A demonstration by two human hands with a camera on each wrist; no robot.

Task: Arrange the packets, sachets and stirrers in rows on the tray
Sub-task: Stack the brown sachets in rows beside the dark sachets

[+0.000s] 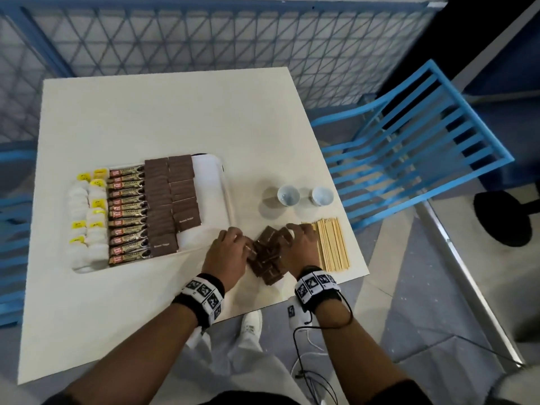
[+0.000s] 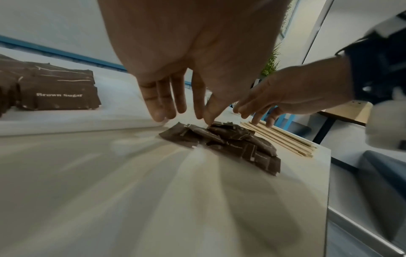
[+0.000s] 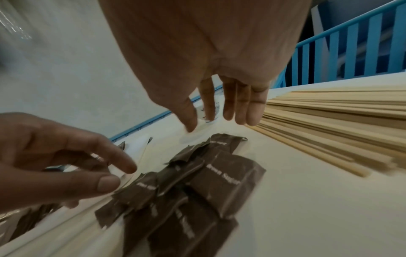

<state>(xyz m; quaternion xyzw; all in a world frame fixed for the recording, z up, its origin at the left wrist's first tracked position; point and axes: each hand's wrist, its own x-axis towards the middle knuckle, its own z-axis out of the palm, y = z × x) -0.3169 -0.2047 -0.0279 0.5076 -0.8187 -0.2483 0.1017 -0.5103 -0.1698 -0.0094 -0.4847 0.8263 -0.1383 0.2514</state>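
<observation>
Several loose brown sugar sachets [image 1: 270, 255] were left piled on the table [image 1: 146, 112], flanked by the left hand [image 1: 226, 254] and right hand [image 1: 301, 247], fingers relaxed, nothing gripped. Stirrers [image 1: 333, 244] at three o'clock were untouched. Filled rows on the tray [image 1: 213, 176] at ten o'clock left its right strip bare.

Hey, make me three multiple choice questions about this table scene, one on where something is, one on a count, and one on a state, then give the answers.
1. Where does the loose pile of brown sugar sachets lie?
A. on the table between tray and stirrers
B. in a cup
C. on the chair

2. How many cups stand on the table?
A. one
B. two
C. four

3. How much of the tray is filled?
A. nothing on it
B. filled but for a bare strip at its right side
C. packed full

Answers:
1 A, the pile sits between the tray and the stirrers.
2 B, two white cups stand side by side.
3 B, rows cover its left and middle.
</observation>
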